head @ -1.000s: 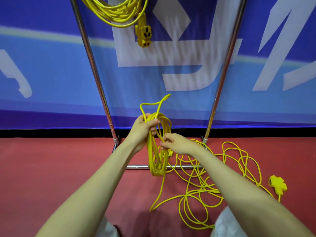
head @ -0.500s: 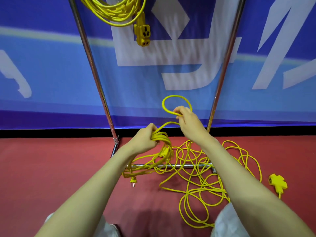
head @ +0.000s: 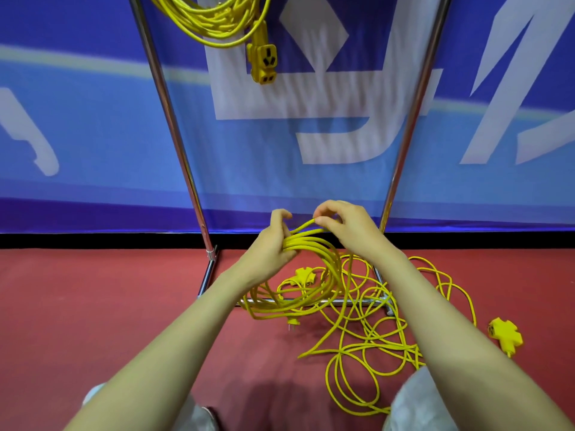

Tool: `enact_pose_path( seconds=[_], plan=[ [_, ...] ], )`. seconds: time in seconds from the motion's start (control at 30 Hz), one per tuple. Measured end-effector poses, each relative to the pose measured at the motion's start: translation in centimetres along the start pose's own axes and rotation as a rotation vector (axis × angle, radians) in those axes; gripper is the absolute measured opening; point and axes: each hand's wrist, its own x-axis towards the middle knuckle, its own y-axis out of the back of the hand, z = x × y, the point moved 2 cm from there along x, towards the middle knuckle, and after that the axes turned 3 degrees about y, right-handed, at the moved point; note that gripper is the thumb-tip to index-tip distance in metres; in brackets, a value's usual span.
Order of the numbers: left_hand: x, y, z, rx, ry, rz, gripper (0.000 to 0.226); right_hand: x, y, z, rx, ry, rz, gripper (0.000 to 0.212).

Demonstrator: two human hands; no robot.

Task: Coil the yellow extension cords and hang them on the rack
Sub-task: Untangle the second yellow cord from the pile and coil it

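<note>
Yellow extension cord, hung (head: 217, 35): coiled, draped high between the rack (head: 173, 126) posts; socket block (head: 264, 65) dangling under it.
Left arm: bare forearm reaching in from lower left, angled up toward centre.
Left hand (head: 270, 244): wrapped round the top of the held coil, strands bunched across the palm, thumb and one finger raised above the bundle.
Held coil (head: 311, 242): several loops hanging from the left hand, low over the rack's bottom bar; plug (head: 292, 321) poking out at the lowest point.
Second socket block (head: 303, 273): on the floor, seen through the coil's opening.
Right hand (head: 351, 231): palm down, fingers curled, pinching a single strand between thumb and fingertips, just beside the left hand's raised fingers.
Right arm: bare forearm coming in from lower right.
Loose cord (head: 382, 349): tangled loops on the red floor (head: 93, 306), under and beside the right forearm, running up into the held coil.
Far socket block (head: 505, 335): on the floor, right of the tangle.
</note>
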Motion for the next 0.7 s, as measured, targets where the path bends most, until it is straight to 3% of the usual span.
enact_pose_path(
  seconds=[0.07,0.2,0.33,0.53,0.7],
  plan=[
    [0.1,0.1,0.2,0.041,-0.004,0.045,0.059,0.0,0.0,-0.4,0.058,0.027,-0.028,0.005],
    [-0.2,0.1,0.6,0.141,-0.081,0.095,0.033,0.0,0.0,-0.7,0.159,-0.005,-0.052,0.003],
    [0.2,0.4,0.3,0.181,-0.022,0.112,0.026,-0.2,-0.7,-0.7,0.259,-0.068,-0.106,0.01],
    [1.0,1.6,0.6,0.22,0.093,0.216,0.021,-0.2,-1.3,0.1,0.161,-0.117,-0.247,0.021],
    [1.7,4.1,-0.5,0.191,0.203,0.368,0.02,-0.8,-1.3,2.7,-0.252,-0.208,-0.449,0.024]
  ],
)
